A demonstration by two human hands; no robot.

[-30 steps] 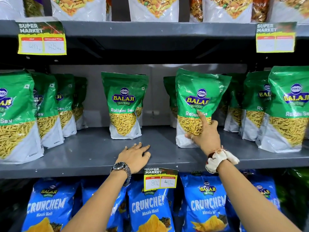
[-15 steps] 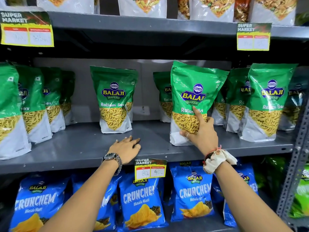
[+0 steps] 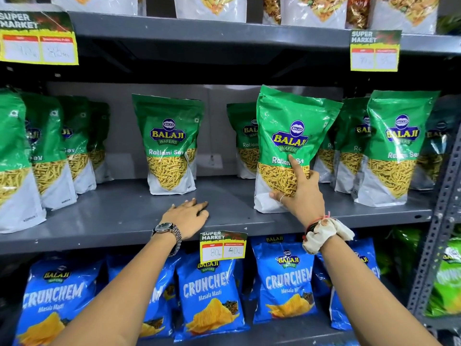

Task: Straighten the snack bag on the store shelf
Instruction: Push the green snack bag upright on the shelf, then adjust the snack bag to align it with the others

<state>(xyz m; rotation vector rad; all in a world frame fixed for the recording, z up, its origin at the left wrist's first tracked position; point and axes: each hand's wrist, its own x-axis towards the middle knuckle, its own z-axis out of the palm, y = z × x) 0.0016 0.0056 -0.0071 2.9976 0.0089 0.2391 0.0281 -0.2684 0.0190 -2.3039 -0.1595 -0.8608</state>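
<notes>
**Snack bag tipped a little further left, base at shelf front**

Head view. Since half a second ago: snack bag leaning slightly more toward the left at its top, right hand higher on the front face, left hand unchanged in place on the shelf.

Right hand grasping the snack bag low on its front, index finger stretched up over the printed "Ratlami Sev" line, thumb hooked around the bag's lower left edge, a ring visible on it. White cloth scrunchie and red thread around that wrist.

Left hand released, flat and palm down on the grey shelf near its front lip, fingers spread, holding nothing. Metal wristwatch on that wrist.

Snack bag standing on the middle shelf, right of centre, forward of the row behind it, top tilted left, white base touching the shelf surface. Another green bag upright well to its left; more green bags just beside on the right. Yellow price tag hanging from the shelf lip between the two arms. Blue Crunchem bags on the shelf below.
</notes>
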